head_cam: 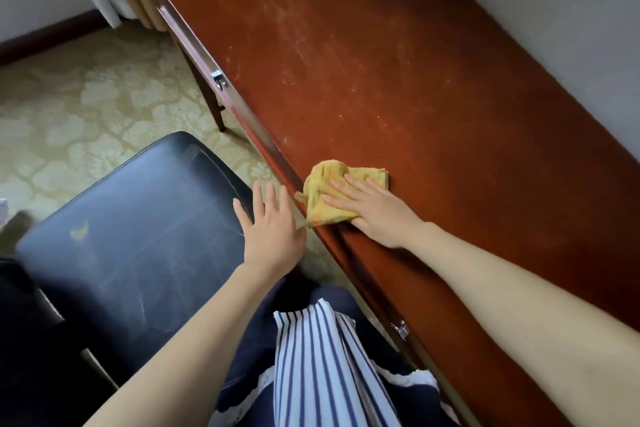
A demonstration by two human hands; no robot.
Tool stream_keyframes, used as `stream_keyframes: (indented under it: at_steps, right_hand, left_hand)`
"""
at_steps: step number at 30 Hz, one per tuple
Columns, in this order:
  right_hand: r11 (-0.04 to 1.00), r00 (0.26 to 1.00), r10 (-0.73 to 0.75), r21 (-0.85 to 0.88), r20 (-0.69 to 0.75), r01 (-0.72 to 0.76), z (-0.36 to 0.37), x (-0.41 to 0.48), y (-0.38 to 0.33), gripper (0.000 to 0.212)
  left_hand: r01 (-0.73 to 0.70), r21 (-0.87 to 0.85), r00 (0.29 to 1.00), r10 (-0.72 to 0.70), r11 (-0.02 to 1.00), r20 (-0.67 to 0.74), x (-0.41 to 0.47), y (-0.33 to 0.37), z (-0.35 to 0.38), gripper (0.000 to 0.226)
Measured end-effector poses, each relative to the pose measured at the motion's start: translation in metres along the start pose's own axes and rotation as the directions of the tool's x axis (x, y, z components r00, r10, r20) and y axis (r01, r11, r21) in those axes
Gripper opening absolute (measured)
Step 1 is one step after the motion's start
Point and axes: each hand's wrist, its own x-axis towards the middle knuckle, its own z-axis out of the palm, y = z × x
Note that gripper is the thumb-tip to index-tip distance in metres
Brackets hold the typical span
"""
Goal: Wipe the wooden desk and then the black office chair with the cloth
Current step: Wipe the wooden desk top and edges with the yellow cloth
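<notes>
A long reddish-brown wooden desk [398, 87] runs diagonally from upper left to lower right against a pale wall [554, 28], its top marked with faint dusty streaks. Its far end and near end are both cut off by the frame edges. Along its front edge are drawer fronts with two small metal handles [218, 78], the nearer one partly hidden beneath the right forearm's side of the desk.

To the left of the desk stands the black office chair [138, 236], its worn, scuffed seat facing up; its lower left part is cut off and in shadow. Beneath both lies a beige patterned carpet [86, 104].

The person's striped top and dark skirt [311, 357] fill the bottom centre.

The right hand [370, 208] lies flat, fingers straight and together, pressing a crumpled yellow cloth [329, 191] onto the desk right at its front edge; the palm covers part of the cloth. The left hand [270, 222] is spread with straight fingers, holding nothing, over the seat's near corner; whether it touches the seat cannot be told.
</notes>
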Motion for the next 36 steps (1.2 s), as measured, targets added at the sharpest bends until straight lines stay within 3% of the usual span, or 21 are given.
stream_keyframes:
  at_steps: [4, 11, 17, 21, 25, 33, 36]
  right_hand:
    - [0.994, 0.996, 0.089, 0.068, 0.015, -0.09, -0.021, 0.042, -0.008, 0.055]
    - [0.961, 0.957, 0.243, 0.174, -0.158, -0.216, 0.005, 0.025, -0.034, 0.053]
    - [0.958, 0.929, 0.27, 0.164, -0.255, -0.233, 0.051, -0.057, -0.037, 0.057]
    - [0.924, 0.888, 0.359, 0.246, -0.286, -0.294, 0.086, -0.124, -0.043, 0.064]
    - [0.868, 0.813, 0.481, 0.312, -0.328, -0.388, 0.117, -0.187, -0.053, 0.069]
    - [0.607, 0.557, 0.789, 0.46, -0.258, -0.648, 0.168, -0.276, -0.097, 0.046]
    - [0.586, 0.53, 0.809, 0.43, -0.256, -0.687, 0.17, -0.28, -0.1, 0.046]
  left_hand:
    - [0.062, -0.04, 0.998, -0.062, 0.997, 0.006, -0.009, 0.0, 0.001, 0.075]
    - [0.029, -0.059, 0.999, -0.027, 0.998, 0.036, -0.021, 0.01, 0.007, 0.081]
    - [-0.06, -0.077, 0.995, 0.066, 0.995, 0.071, -0.023, 0.036, 0.013, 0.079]
    - [-0.128, -0.025, 0.987, 0.13, 0.991, 0.094, -0.027, 0.051, 0.024, 0.086]
    - [-0.171, 0.03, 0.979, 0.166, 0.985, 0.121, -0.027, 0.07, 0.031, 0.095]
    - [-0.262, 0.357, 0.961, 0.209, 0.897, 0.18, -0.028, 0.101, 0.032, 0.108]
    - [-0.286, 0.423, 0.954, 0.212, 0.86, 0.213, -0.027, 0.104, 0.028, 0.109]
